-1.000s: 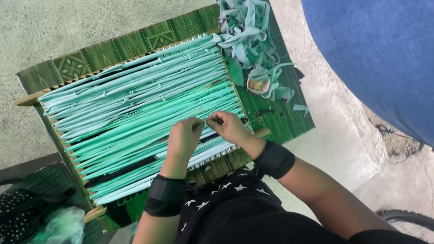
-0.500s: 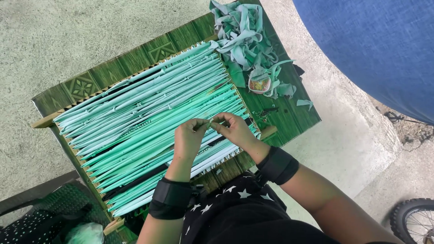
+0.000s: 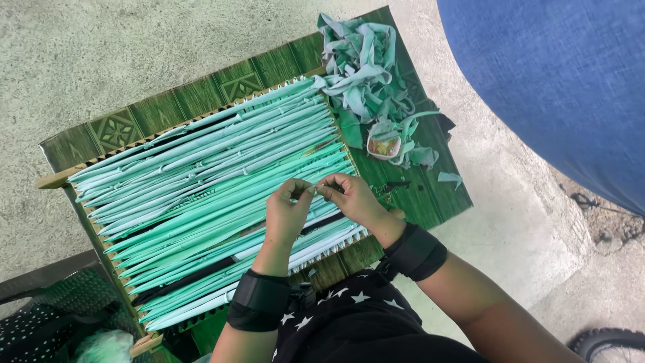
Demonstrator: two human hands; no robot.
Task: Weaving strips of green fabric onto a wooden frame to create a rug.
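Observation:
A wooden frame loom (image 3: 52, 179) lies on a green patterned board (image 3: 114, 131), strung with many light green cloth strips (image 3: 201, 181) running side by side. My left hand (image 3: 287, 214) and my right hand (image 3: 349, 196) meet over the loom's near right part. Their fingertips pinch something small between them, apparently the end of a green strip (image 3: 316, 190); what exactly it is I cannot make out. Both wrists wear black bands.
A heap of loose green cloth strips (image 3: 366, 74) lies on the board's right end, with a small pinkish dish (image 3: 383, 146) beside it. A big blue surface (image 3: 557, 87) fills the upper right. A wheel (image 3: 608, 341) shows at the bottom right, dark dotted cloth (image 3: 40, 323) at bottom left.
The view has shifted a little, so the loom sits lower and further right in the picture. Both hands stay pinched together at the same spot on the loom.

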